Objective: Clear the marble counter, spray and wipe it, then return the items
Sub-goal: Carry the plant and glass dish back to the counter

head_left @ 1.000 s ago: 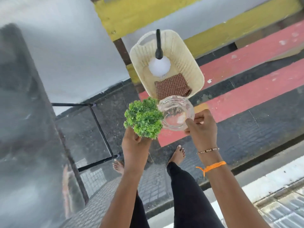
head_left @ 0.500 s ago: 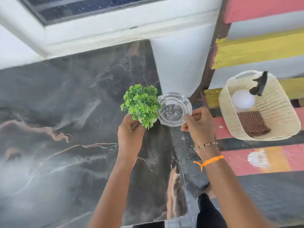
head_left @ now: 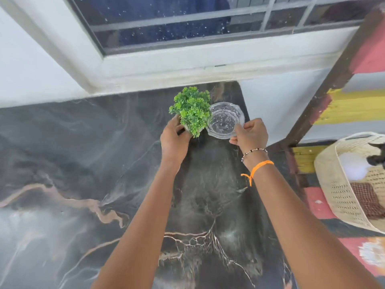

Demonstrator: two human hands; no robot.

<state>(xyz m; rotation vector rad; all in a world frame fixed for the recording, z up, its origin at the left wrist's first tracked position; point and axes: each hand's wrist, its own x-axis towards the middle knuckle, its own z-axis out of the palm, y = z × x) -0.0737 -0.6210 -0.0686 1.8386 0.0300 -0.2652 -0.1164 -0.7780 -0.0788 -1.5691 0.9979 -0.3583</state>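
Your two forearms reach out from the bottom edge over the dark marble bench [head_left: 87, 163], whose veined slab fills the near and left part of the view. A beaded bracelet [head_left: 254, 151] and an orange thread [head_left: 259, 165] circle your right wrist.

Further out, your left hand [head_left: 174, 140] has its fingers curled round the base of the plant [head_left: 192, 110], a small bushy green one; its pot is mostly hidden by leaves and fingers. The plant is tilted a little and is over the far right part of the bench; you cannot tell whether it touches the slab.

Just beside it on the right, your right hand [head_left: 251, 135] pinches the near rim of the glass dish [head_left: 226, 119], thumb and fingers closed on the edge. The clear, faceted dish sits just beside the plant's leaves, close to the bench's far right corner, and whether it rests on the stone is unclear.

Off to the right, below bench level, a cream basket [head_left: 333, 184] holds a brown checked cloth [head_left: 366, 199] and a white bottle [head_left: 354, 165] with a black top, partly cut off by the frame. It stands on red, yellow and dark painted steps [head_left: 358, 105].

Beyond the bench rises a white wall with a window [head_left: 177, 19], its glass speckled with spots.
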